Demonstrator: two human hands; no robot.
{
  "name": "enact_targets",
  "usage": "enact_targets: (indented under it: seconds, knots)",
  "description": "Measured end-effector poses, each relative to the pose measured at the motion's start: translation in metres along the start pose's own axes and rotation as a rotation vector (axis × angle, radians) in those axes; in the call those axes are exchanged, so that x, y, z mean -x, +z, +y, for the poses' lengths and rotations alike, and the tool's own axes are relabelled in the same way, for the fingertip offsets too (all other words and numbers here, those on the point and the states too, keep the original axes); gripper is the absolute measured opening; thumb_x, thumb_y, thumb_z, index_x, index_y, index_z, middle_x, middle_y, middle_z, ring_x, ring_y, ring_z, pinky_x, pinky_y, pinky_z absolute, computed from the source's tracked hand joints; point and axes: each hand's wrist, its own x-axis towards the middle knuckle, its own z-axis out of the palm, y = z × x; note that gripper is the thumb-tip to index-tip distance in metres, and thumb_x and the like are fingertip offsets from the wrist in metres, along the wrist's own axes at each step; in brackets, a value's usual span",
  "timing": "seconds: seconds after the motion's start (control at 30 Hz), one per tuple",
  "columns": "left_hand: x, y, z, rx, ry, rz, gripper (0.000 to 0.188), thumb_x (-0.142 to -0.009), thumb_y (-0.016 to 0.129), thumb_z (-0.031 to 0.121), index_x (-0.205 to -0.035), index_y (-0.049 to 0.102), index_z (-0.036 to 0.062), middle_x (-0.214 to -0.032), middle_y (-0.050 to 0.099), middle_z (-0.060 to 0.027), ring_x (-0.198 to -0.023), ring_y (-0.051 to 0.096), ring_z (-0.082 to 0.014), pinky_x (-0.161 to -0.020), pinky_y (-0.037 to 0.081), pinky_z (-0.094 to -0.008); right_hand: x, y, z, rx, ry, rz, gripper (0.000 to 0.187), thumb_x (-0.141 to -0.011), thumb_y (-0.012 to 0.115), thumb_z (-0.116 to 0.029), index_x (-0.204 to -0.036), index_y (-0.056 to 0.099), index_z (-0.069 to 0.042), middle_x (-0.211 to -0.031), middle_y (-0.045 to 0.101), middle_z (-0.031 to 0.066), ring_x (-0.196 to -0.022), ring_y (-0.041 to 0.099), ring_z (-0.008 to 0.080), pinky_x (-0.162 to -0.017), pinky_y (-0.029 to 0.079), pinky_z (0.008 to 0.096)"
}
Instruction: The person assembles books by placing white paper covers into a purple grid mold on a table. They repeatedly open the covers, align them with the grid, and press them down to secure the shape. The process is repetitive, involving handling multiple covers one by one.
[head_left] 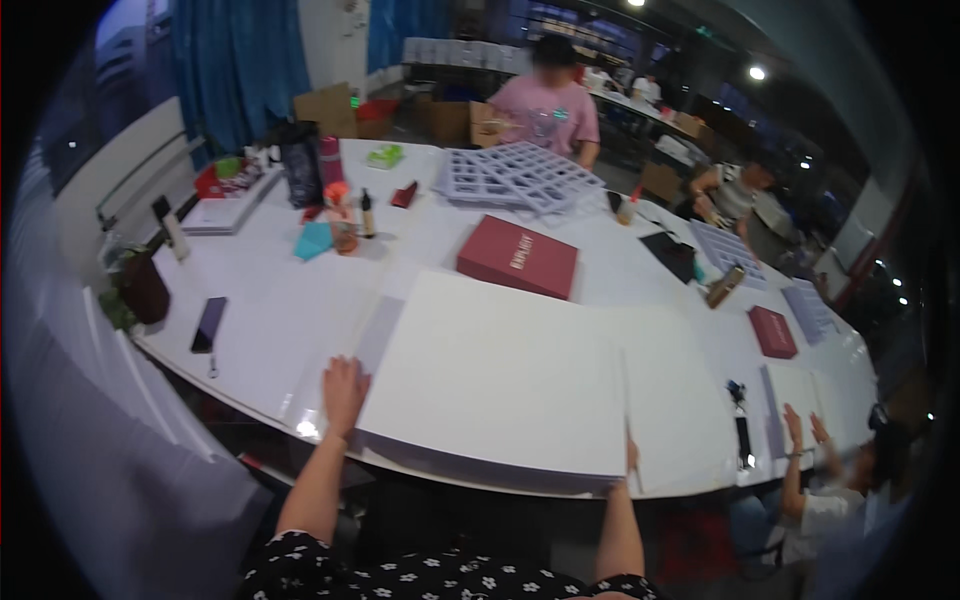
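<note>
At six o'clock on the desk (270,330) lies a large white box (500,370). The left hand (345,390), at its nine o'clock, is unclenched, fingers extended; the right hand (632,459), at four o'clock, is mostly hidden, grip indeterminable.

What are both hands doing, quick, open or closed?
Left hand: open, at the left side of the big white box.
Right hand: can't tell, mostly hidden at its right side.
</note>
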Motion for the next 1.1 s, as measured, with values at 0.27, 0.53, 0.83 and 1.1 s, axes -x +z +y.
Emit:
enact_targets:
  seconds: [0.27, 0.53, 0.83, 1.1]
  knots:
    - [0.004, -0.026, 0.011, 0.067, -0.041, 0.013, 0.049, -0.092, 0.063, 0.032, -0.131, 0.054, 0.0028, -0.134, 0.053, -0.0244, -0.132, 0.044, -0.0406, -0.111, 0.032, -0.0523, -0.005, -0.010, -0.052, -0.355, 0.253, -0.004, 0.018, -0.091, 0.064, -0.019, -0.098, 0.063, -0.003, -0.078, 0.071, 0.0110, -0.066, 0.070, 0.0247, -0.054, 0.052, 0.0353]
    - [0.003, -0.024, 0.017, 0.084, -0.077, 0.003, 0.050, -0.092, 0.063, 0.030, -0.133, 0.052, 0.0024, -0.137, 0.050, -0.0244, -0.134, 0.042, -0.0401, -0.113, 0.028, -0.0526, -0.008, -0.015, -0.048, -0.127, 0.078, -0.003, 0.019, -0.093, 0.062, -0.019, -0.103, 0.067, -0.003, -0.077, 0.071, 0.0115, -0.066, 0.070, 0.0235, -0.055, 0.052, 0.0333]
    - [-0.001, -0.027, 0.016, 0.077, -0.085, 0.005, 0.051, -0.091, 0.065, 0.029, -0.133, 0.051, 0.0016, -0.137, 0.050, -0.0240, -0.132, 0.043, -0.0397, -0.110, 0.030, -0.0520, -0.012, -0.018, -0.066, -0.248, 0.123, -0.009, 0.023, -0.096, 0.058, -0.018, -0.106, 0.068, -0.001, -0.079, 0.073, 0.0111, -0.069, 0.070, 0.0194, -0.058, 0.053, 0.0328]
    - [-0.001, -0.025, 0.015, 0.062, -0.086, 0.011, 0.051, -0.091, 0.065, 0.028, -0.132, 0.052, 0.0020, -0.137, 0.050, -0.0245, -0.132, 0.042, -0.0402, -0.109, 0.031, -0.0516, -0.003, -0.017, -0.044, -0.211, 0.223, -0.092, 0.024, -0.094, 0.061, -0.019, -0.107, 0.069, -0.001, -0.080, 0.073, 0.0114, -0.069, 0.070, 0.0196, -0.058, 0.053, 0.0318]
